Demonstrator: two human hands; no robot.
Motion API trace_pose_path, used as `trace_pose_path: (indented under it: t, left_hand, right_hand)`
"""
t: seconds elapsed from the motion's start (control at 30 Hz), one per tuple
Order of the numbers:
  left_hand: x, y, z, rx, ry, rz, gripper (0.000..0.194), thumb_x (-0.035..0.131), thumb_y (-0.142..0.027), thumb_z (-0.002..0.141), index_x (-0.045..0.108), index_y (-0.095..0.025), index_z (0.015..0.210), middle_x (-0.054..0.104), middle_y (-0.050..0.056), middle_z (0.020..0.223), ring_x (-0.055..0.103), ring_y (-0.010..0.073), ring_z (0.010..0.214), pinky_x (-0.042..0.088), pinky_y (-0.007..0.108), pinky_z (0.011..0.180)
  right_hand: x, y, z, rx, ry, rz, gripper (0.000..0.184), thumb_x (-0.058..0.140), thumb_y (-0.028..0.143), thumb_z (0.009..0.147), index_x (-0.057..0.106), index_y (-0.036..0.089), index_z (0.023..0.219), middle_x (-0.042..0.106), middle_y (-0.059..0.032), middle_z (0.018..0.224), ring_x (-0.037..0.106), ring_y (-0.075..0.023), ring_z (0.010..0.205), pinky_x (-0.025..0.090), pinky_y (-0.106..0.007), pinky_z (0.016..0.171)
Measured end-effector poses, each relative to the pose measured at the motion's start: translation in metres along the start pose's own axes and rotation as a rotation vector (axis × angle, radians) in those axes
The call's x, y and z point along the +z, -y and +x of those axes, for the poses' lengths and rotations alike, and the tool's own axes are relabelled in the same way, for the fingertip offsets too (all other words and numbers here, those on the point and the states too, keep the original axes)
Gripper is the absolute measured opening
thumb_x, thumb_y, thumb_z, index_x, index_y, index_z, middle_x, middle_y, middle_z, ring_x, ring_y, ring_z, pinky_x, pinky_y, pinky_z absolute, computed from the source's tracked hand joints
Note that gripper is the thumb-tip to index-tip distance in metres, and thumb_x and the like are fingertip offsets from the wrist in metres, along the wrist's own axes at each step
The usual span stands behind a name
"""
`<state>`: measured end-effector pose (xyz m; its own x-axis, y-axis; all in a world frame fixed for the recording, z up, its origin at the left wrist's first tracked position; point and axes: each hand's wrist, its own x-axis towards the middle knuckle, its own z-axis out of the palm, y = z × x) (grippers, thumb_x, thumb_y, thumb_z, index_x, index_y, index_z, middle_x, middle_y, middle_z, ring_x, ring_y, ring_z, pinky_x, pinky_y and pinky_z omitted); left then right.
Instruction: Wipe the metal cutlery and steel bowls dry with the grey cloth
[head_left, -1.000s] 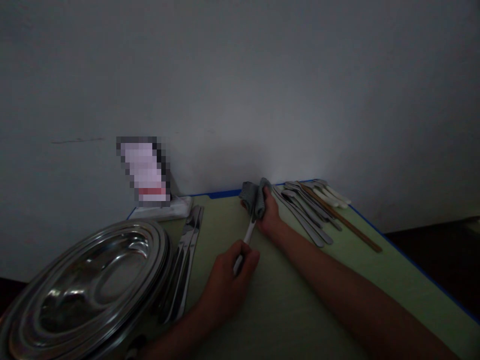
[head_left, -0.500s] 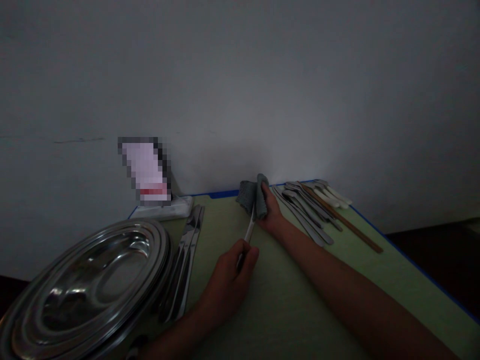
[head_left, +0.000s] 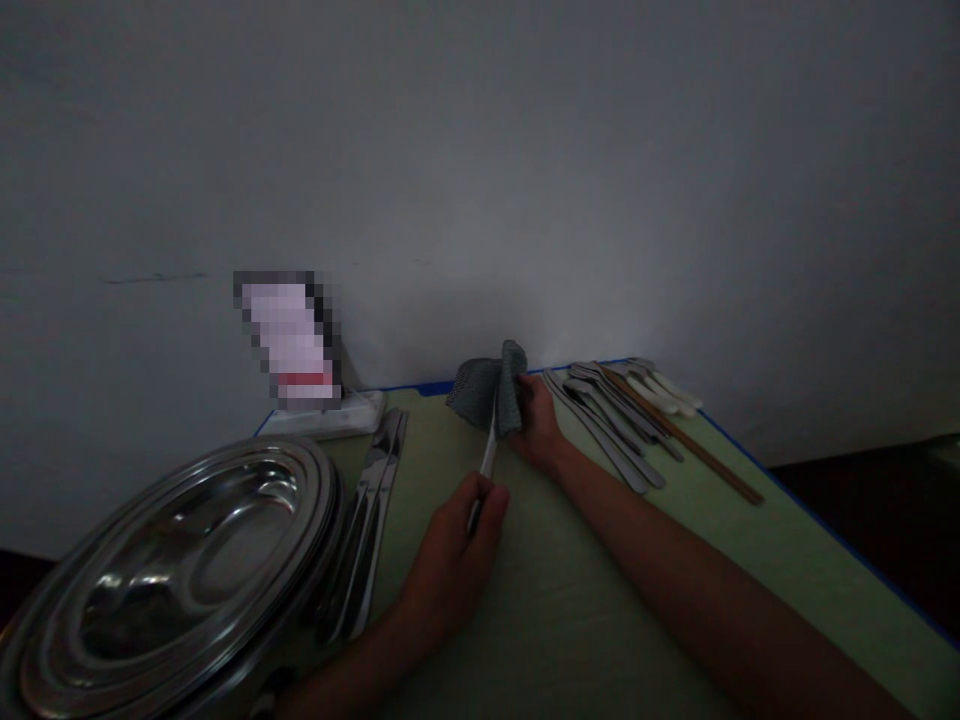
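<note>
My left hand (head_left: 461,545) is closed around the handle of a slim metal piece of cutlery (head_left: 488,455), which points away from me. Its far end is hidden in a grey-green cloth (head_left: 480,388), so I cannot tell its kind. The cloth is folded about that end, with one flap standing up and another spread to the left. My right hand (head_left: 538,425) grips the cloth from the right side, its fingers partly behind the fabric. To the left of my left hand lie several table knives (head_left: 371,515), side by side.
Stacked oval steel plates (head_left: 307,480) stand at the left on the green tabletop (head_left: 570,600). Behind them a blurred-out phone (head_left: 289,335) leans above a white block (head_left: 330,418). Metal cutlery (head_left: 611,410), wooden chopsticks (head_left: 682,435) and white-handled cutlery (head_left: 664,390) lie at the right. A wall borders the far edge.
Both hands have shifted slightly left with the cutlery and cloth. The cloth's left flap is spread wider, and the right hand's fingers have moved lower behind the upright flap.
</note>
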<state>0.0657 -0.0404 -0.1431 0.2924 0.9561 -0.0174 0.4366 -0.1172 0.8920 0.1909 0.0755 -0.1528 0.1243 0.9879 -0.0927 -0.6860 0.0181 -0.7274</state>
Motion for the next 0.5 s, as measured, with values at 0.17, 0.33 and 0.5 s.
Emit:
trace_pose_path:
  t: [0.17, 0.33, 0.5]
  left_hand:
    - [0.0007, -0.001, 0.0014, -0.041, -0.011, -0.086, 0.029, 0.038, -0.045, 0.087, 0.042, -0.021, 0.071, 0.039, -0.007, 0.054, 0.036, 0.0104, 0.047, 0.031, 0.023, 0.048]
    - [0.0004, -0.0027, 0.0007, -0.017, -0.005, -0.013, 0.027, 0.039, -0.042, 0.087, 0.042, -0.021, 0.07, 0.04, -0.007, 0.054, 0.038, 0.011, 0.05, 0.032, 0.024, 0.051]
    - [0.0001, -0.0043, -0.0005, 0.027, 0.025, 0.051, 0.026, 0.039, -0.04, 0.087, 0.044, -0.02, 0.07, 0.044, -0.005, 0.059, 0.043, 0.0126, 0.056, 0.033, 0.024, 0.055]
  right_hand:
    - [-0.0044, -0.0037, 0.0017, 0.079, 0.051, 0.014, 0.009, 0.055, 0.018, 0.076, 0.063, 0.015, 0.074, 0.068, 0.0003, 0.065, 0.064, -0.0127, 0.063, 0.051, -0.024, 0.064]
    - [-0.0051, -0.0029, 0.0013, 0.06, 0.071, 0.076, 0.013, 0.057, 0.025, 0.079, 0.063, 0.014, 0.079, 0.069, -0.0036, 0.068, 0.066, -0.0145, 0.067, 0.052, -0.026, 0.065]
    - [-0.0073, -0.0043, 0.0054, 0.041, 0.04, 0.089, 0.036, 0.04, 0.042, 0.088, 0.063, 0.014, 0.083, 0.069, -0.0044, 0.064, 0.066, -0.0152, 0.068, 0.054, -0.028, 0.065]
